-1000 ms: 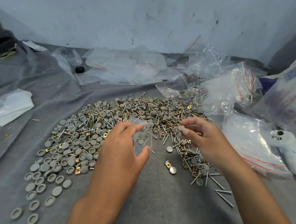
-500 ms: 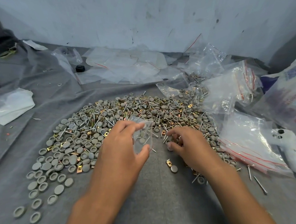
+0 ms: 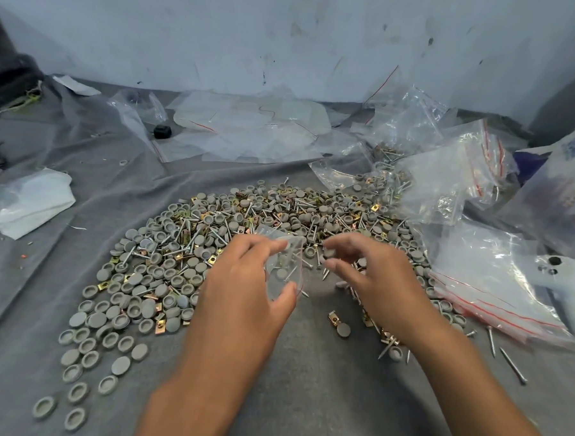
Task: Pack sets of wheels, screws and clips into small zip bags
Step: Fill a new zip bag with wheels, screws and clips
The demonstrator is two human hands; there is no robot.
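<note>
A wide heap of grey wheels (image 3: 143, 292), silver screws (image 3: 194, 239) and brass clips (image 3: 333, 318) covers the grey cloth. My left hand (image 3: 246, 286) holds a small clear zip bag (image 3: 285, 268) upright between fingers and thumb, its mouth facing right; a few grey wheels and a screw show through the plastic. My right hand (image 3: 365, 270) hovers just right of the bag's mouth with curled fingers pinching a small grey wheel (image 3: 329, 253) at the fingertips.
Empty and filled zip bags (image 3: 444, 183) pile at the right and back. A flat stack of red-striped bags (image 3: 493, 290) lies at the right beside a white controller (image 3: 573, 296). White plastic (image 3: 29, 204) lies at the left, a small black object (image 3: 162, 131) near the back.
My right hand dipped into the heap near the bag, then rose toward the bag's mouth with a grey wheel. My left hand kept the bag nearly still.
</note>
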